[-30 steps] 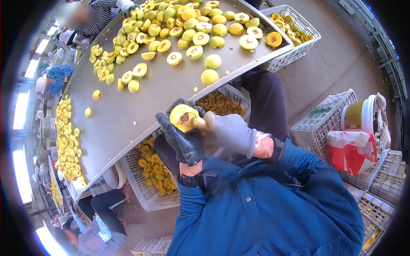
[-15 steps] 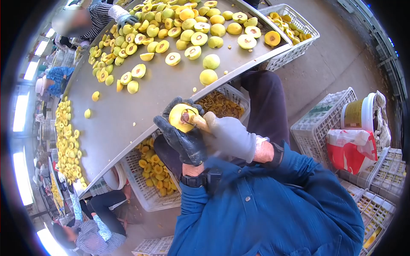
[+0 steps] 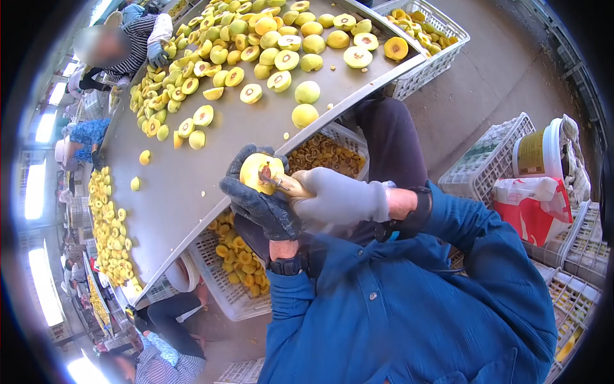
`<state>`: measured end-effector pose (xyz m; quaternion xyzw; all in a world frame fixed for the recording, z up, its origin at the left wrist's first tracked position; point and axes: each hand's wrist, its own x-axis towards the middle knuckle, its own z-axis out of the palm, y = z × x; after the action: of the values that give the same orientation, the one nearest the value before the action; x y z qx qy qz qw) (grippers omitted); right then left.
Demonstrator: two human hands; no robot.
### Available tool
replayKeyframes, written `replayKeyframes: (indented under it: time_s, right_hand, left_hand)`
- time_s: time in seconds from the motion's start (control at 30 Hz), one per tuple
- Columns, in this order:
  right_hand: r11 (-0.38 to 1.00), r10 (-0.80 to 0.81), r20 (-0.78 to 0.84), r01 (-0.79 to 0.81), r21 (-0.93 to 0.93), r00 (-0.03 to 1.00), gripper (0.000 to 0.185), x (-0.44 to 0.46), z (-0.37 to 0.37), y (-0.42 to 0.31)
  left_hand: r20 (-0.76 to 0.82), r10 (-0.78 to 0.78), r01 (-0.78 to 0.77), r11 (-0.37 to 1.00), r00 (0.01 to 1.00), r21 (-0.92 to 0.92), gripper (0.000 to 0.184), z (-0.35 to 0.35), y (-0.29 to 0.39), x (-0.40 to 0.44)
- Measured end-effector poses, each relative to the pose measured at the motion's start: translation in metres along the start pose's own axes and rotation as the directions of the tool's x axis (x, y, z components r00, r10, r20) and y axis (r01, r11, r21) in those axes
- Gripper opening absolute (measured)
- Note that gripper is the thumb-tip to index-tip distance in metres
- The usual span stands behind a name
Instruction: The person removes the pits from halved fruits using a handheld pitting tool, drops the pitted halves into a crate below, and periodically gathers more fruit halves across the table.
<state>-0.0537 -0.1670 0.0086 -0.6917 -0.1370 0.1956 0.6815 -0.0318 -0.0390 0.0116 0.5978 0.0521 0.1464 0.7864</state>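
The round yellow fruit (image 3: 261, 171) hides the palm of the black-gloved left hand (image 3: 261, 208); the grey-gloved right hand (image 3: 345, 198) covers the rear of the pale wooden handle (image 3: 293, 185). The top of the picture crops the grey metal table (image 3: 173, 208). The striped-sleeved co-worker (image 3: 137, 48) has a blurred head.

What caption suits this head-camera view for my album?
A dark-gloved left hand cradles a cut yellow fruit as the grey-gloved right hand holds a pale-handled tool to its core.
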Motion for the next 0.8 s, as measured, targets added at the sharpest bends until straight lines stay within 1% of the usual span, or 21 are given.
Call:
replayKeyframes:
  time_s: [0.03, 0.07, 0.13, 0.17, 0.23, 0.27, 0.33, 0.37, 0.4, 0.5, 0.53, 0.57, 0.63, 0.67, 0.7, 0.73, 0.8]
  right_hand:
    - [0.967, 0.180, 0.111, -0.197, 0.163, 0.977, 0.021, -0.004, -0.006, -0.014]
    - [0.870, 0.331, 0.246, -0.396, 0.293, 0.911, 0.021, -0.007, -0.009, -0.022]
    - [0.981, 0.140, 0.088, -0.150, 0.121, 0.986, 0.024, -0.010, -0.005, -0.011]
    - [0.999, 0.030, 0.027, -0.030, 0.018, 0.999, 0.026, -0.011, -0.004, -0.007]
    - [0.974, 0.043, 0.019, -0.038, -0.225, 0.999, 0.027, -0.016, -0.012, -0.016]
    - [0.940, 0.045, 0.017, -0.036, -0.339, 0.999, 0.027, -0.018, -0.015, -0.018]
    - [0.997, 0.039, 0.050, -0.035, -0.066, 0.998, 0.027, -0.023, -0.006, -0.014]
    - [0.996, 0.035, 0.066, -0.040, 0.079, 0.997, 0.027, -0.025, -0.002, -0.012]
    - [0.991, 0.101, 0.109, -0.110, 0.078, 0.989, 0.027, -0.027, -0.003, -0.017]
    - [0.978, 0.157, 0.087, -0.167, 0.125, 0.984, 0.027, -0.024, 0.001, -0.015]
    - [0.999, 0.044, 0.008, -0.044, -0.031, 0.999, 0.027, -0.018, 0.006, -0.003]
    - [0.998, 0.050, -0.016, -0.051, -0.044, 0.999, 0.027, -0.018, 0.007, 0.004]
    - [0.994, 0.071, -0.069, -0.076, -0.079, 0.995, 0.027, -0.017, 0.007, 0.002]
    - [0.964, 0.202, 0.071, -0.211, 0.159, 0.977, 0.025, -0.016, 0.004, 0.004]
    - [0.858, 0.292, 0.236, -0.363, 0.365, 0.927, 0.024, -0.013, 0.000, 0.008]
    - [0.681, 0.330, 0.411, -0.515, 0.521, 0.850, 0.023, -0.010, -0.005, 0.013]
    - [0.531, 0.242, 0.521, -0.561, 0.634, 0.818, 0.022, -0.004, -0.002, 0.016]
  left_hand:
    - [-0.001, 0.025, -0.025, 1.000, 1.000, -0.003, 0.072, -0.002, -0.002, 0.002]
    - [0.051, -0.001, 0.002, 1.000, 0.999, -0.029, 0.072, -0.002, 0.000, 0.002]
    - [0.155, -0.050, 0.064, 0.994, 0.987, -0.086, 0.073, 0.001, 0.005, 0.003]
    - [0.216, -0.033, 0.027, 0.999, 0.976, 0.028, 0.072, 0.001, 0.009, 0.007]
    - [0.325, -0.023, -0.062, 0.967, 0.945, 0.248, 0.069, 0.001, 0.014, 0.016]
    - [0.359, -0.058, -0.034, 0.969, 0.931, 0.244, 0.071, 0.001, 0.013, 0.018]
    - [0.430, -0.121, 0.126, 0.992, 0.895, 0.018, 0.071, -0.007, 0.006, 0.017]
    - [0.472, -0.146, 0.211, 0.974, 0.870, -0.088, 0.071, -0.012, 0.004, 0.017]
    - [0.468, -0.214, 0.358, 0.901, 0.857, -0.245, 0.070, -0.008, 0.005, 0.011]
    - [0.403, -0.149, 0.328, 0.846, 0.903, -0.421, 0.068, 0.001, -0.008, 0.003]
    - [0.362, -0.190, 0.362, 0.787, 0.913, -0.500, 0.068, 0.005, -0.010, 0.001]
    - [0.367, -0.116, 0.295, 0.825, 0.923, -0.481, 0.068, 0.002, -0.026, 0.003]
    - [0.340, -0.174, 0.341, 0.776, 0.924, -0.530, 0.070, -0.001, -0.034, 0.006]
    - [0.314, -0.167, 0.306, 0.827, 0.934, -0.471, 0.071, -0.004, -0.035, 0.006]
    - [0.287, -0.160, 0.272, 0.871, 0.944, -0.410, 0.072, -0.008, -0.036, 0.006]
    - [0.260, -0.153, 0.240, 0.908, 0.953, -0.343, 0.073, -0.012, -0.037, 0.005]
    - [0.263, -0.091, 0.178, 0.926, 0.961, -0.332, 0.072, -0.019, -0.041, 0.009]
